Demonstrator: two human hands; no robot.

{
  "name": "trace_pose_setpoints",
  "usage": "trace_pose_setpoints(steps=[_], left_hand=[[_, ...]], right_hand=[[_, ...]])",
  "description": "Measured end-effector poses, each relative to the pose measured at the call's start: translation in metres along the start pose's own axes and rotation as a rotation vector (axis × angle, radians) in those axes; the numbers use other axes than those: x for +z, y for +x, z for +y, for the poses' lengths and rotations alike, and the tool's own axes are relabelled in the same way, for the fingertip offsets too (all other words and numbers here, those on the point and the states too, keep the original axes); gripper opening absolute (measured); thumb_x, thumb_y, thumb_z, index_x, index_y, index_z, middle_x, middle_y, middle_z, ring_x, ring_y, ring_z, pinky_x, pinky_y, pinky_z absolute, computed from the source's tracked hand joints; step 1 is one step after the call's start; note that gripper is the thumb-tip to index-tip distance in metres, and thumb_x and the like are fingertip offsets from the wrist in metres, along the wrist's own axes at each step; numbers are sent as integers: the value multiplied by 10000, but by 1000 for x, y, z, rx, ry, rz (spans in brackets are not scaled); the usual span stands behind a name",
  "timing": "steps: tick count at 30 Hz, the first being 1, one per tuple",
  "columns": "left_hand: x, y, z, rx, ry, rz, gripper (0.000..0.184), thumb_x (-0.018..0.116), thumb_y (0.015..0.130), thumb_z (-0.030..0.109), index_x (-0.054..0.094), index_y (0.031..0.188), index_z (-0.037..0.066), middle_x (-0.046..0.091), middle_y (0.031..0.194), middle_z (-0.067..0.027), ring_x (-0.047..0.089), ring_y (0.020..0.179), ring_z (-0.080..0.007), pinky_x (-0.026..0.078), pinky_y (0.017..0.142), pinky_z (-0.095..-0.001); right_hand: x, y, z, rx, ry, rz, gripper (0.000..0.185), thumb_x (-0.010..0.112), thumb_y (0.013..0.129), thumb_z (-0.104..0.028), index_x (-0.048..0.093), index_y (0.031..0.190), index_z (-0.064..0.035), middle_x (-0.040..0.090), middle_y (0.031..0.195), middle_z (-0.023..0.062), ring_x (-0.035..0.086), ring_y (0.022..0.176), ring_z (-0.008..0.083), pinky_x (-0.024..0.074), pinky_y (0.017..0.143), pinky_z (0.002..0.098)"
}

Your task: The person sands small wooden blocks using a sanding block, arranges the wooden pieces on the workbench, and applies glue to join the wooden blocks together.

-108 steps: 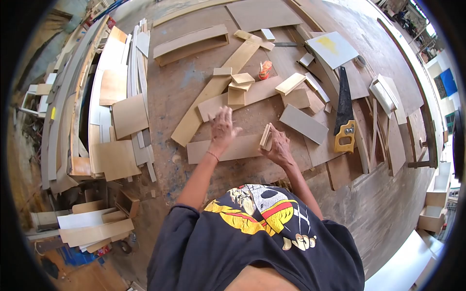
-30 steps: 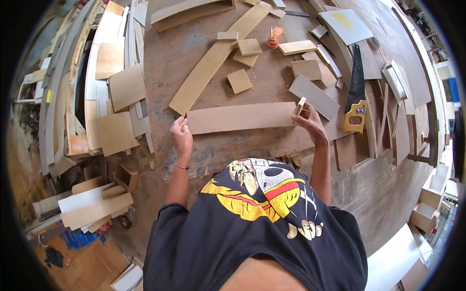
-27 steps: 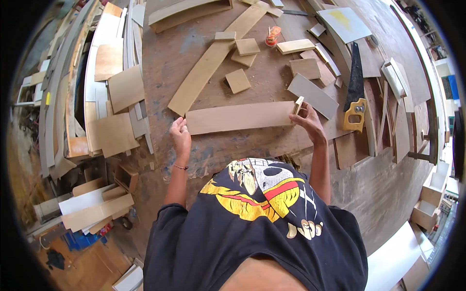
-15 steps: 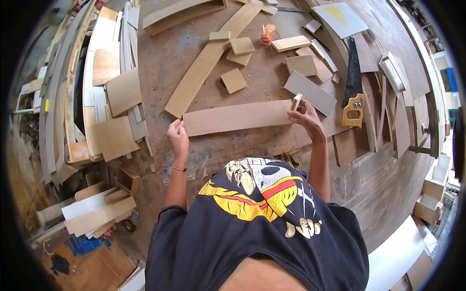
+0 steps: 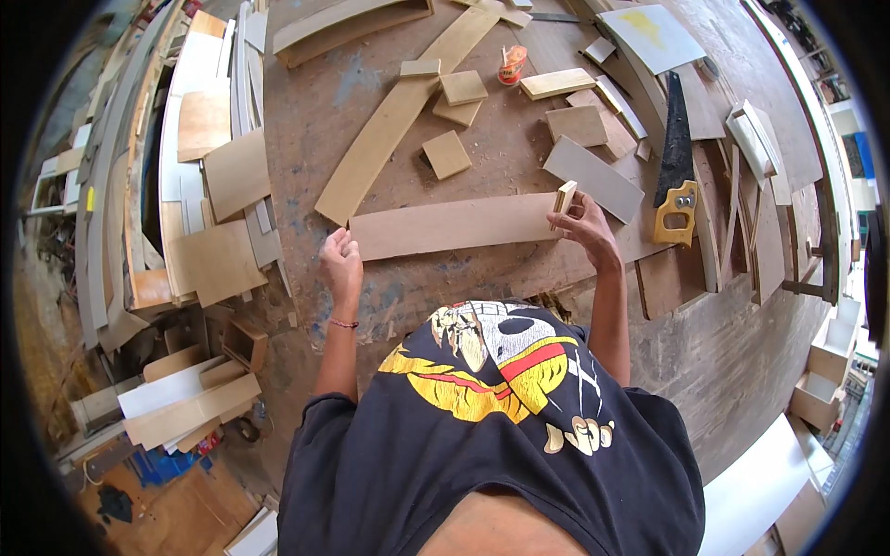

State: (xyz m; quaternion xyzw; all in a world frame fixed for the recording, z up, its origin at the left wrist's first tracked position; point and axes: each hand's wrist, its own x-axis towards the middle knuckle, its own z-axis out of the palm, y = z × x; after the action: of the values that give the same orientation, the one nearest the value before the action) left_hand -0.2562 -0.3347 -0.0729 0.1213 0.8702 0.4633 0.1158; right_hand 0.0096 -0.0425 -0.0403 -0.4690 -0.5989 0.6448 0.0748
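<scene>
A long thin wooden board [image 5: 464,229] lies crosswise in front of me on the worktable. At its left end is my left hand [image 5: 342,267], with the fingers closed together against the board's edge. My right hand [image 5: 591,233] pinches a small wooden block [image 5: 564,198], held upright at the board's right end. Beyond the board, a single square wood piece [image 5: 447,155] lies flat, and two more squares [image 5: 464,88] overlap beside a long diagonal plank [image 5: 389,139].
A handsaw [image 5: 675,157] with a yellow handle rests on wood pieces at the right. An orange-red cup [image 5: 512,65] stands farther back. Stacked boards [image 5: 218,264] line the left side. A grey panel [image 5: 593,179] lies just past my right hand.
The small block in my right hand has turned slightly and shows more of its length. My left hand and the long board have barely moved.
</scene>
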Motion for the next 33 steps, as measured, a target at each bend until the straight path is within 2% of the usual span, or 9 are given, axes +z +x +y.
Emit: trace_pose_setpoints(steps=[4,6,12,22,25,27,28,31,33], left_hand=[[9,-4,-9,11,16,-6,386,633,768,38,524,1119,-81,588,1109,-219,592,1021,-294,459,874,-336],[17,-6,-22,161,200,-23,512,705,708,87,499,1154,-55,551,1129,-213,529,1069,-323,411,926,-396],[21,-25,10,235,390,-44,688,760,642,103,422,1229,-22,461,1184,-199,411,1146,-349,305,1006,-421],[18,-31,17,177,315,16,578,687,714,65,430,1222,-32,488,1190,-220,442,1140,-355,341,985,-419],[16,-24,17,230,213,83,516,631,760,41,426,1225,-47,520,1153,-226,508,1075,-336,396,942,-400],[14,-13,27,168,2,105,482,598,792,31,420,1231,-61,525,1153,-227,546,1031,-312,435,899,-377],[11,-7,31,165,44,101,456,575,811,21,422,1231,-67,531,1150,-204,562,1005,-276,454,873,-358],[10,8,47,135,-185,129,450,571,806,16,429,1224,-73,538,1130,-178,555,1005,-250,453,873,-353],[9,18,48,173,-150,159,442,556,805,0,428,1220,-84,537,1117,-161,549,1004,-225,470,854,-337]], right_hand=[[2,-2,-3,-21,-1,6,778,787,652,-285,395,1258,7,566,1092,139,543,984,215,429,836,367],[3,-2,-2,-33,-11,10,775,787,651,-283,398,1254,9,571,1080,138,547,968,210,434,818,358],[7,-2,0,-94,-20,29,762,786,651,-267,404,1244,20,585,1043,136,563,917,196,448,750,312],[4,-10,-5,-141,-10,37,791,803,649,-255,385,1256,33,563,1080,151,566,970,212,457,817,320],[2,-5,-9,-214,-11,41,805,809,648,-240,370,1264,36,543,1117,159,549,1024,220,443,868,323],[3,6,-9,-252,21,29,799,807,652,-223,366,1267,36,533,1134,158,536,1052,222,436,891,326],[3,11,-11,-290,52,19,794,804,657,-205,361,1269,37,522,1151,157,522,1080,224,429,914,328],[9,18,-26,-380,86,-5,919,821,615,-264,300,1306,45,481,1213,198,495,1132,264,412,966,362],[11,29,-24,-403,112,-38,901,818,627,-222,288,1310,32,440,1261,184,459,1172,266,408,988,364]])
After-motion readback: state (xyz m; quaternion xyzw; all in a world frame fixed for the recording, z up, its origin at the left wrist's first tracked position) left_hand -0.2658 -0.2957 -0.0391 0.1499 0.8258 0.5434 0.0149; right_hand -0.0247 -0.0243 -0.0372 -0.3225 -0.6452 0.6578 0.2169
